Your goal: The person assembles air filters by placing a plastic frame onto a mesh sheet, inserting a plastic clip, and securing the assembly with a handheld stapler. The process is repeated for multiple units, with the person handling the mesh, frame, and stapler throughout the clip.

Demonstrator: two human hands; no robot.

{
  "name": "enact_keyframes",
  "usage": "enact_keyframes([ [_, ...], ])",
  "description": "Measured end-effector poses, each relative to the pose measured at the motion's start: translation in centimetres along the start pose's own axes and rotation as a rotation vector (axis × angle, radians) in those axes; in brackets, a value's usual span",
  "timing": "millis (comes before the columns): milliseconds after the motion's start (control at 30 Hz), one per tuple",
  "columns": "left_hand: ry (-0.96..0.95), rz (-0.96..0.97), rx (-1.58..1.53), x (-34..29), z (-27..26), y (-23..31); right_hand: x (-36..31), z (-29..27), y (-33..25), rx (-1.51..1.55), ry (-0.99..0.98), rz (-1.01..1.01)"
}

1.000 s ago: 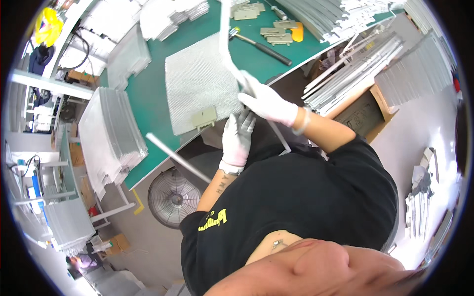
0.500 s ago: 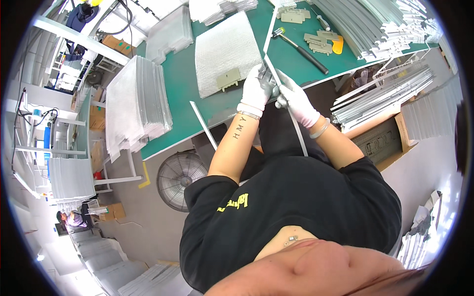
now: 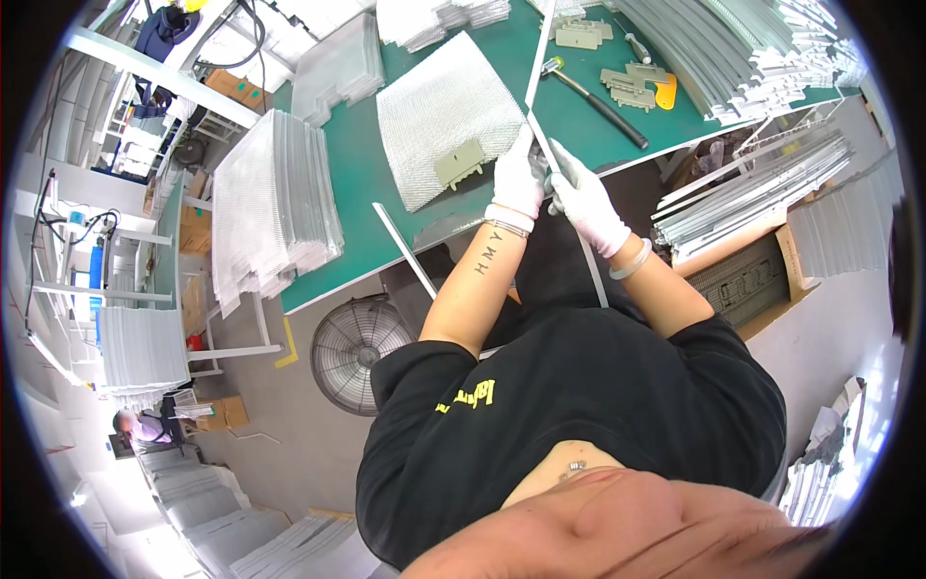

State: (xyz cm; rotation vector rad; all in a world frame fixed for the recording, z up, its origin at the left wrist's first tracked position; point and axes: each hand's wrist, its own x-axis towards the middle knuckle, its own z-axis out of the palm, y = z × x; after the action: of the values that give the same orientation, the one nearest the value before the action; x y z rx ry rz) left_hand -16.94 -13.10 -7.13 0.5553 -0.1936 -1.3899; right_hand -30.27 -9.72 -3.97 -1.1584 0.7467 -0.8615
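Observation:
A long thin metal frame strip (image 3: 592, 275), bent at an angle near the table edge, runs between my hands and up across the table. My left hand (image 3: 521, 181), in a white glove with grey fingertips, is closed around the strip near its bend. Just right of it, my right hand (image 3: 586, 201), gloved the same way, pinches the strip. Its fingers are partly hidden behind the strip. A silvery mesh sheet (image 3: 439, 101) lies on the green table, its right corner close by my left hand. On that sheet rests a flat grey-green notched piece (image 3: 460, 164).
A hammer (image 3: 603, 111), a screwdriver (image 3: 637, 46) and notched pieces (image 3: 632, 87) lie to the right. Mesh stacks (image 3: 275, 198) stand at the left, metal strips (image 3: 694, 58) at the far right. Another strip (image 3: 403, 249) juts over the near edge. A floor fan (image 3: 362, 352) stands below.
The mesh sheet has turned slightly and slid toward me, carrying the notched piece with it. My left hand has shifted a little right along with its forearm. Both hands keep the strip.

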Motion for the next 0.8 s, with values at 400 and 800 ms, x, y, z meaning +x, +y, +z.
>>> enact_keyframes([
  [400,-0.035,0.025,0.020,1.0,-1.4,0.2,-0.4,-0.3,0.0,-0.023,-0.045,0.044],
  [800,-0.043,-0.085,-0.056,-1.6,-1.0,1.3,3.9,-0.7,-3.7,-0.212,-0.227,0.057],
])
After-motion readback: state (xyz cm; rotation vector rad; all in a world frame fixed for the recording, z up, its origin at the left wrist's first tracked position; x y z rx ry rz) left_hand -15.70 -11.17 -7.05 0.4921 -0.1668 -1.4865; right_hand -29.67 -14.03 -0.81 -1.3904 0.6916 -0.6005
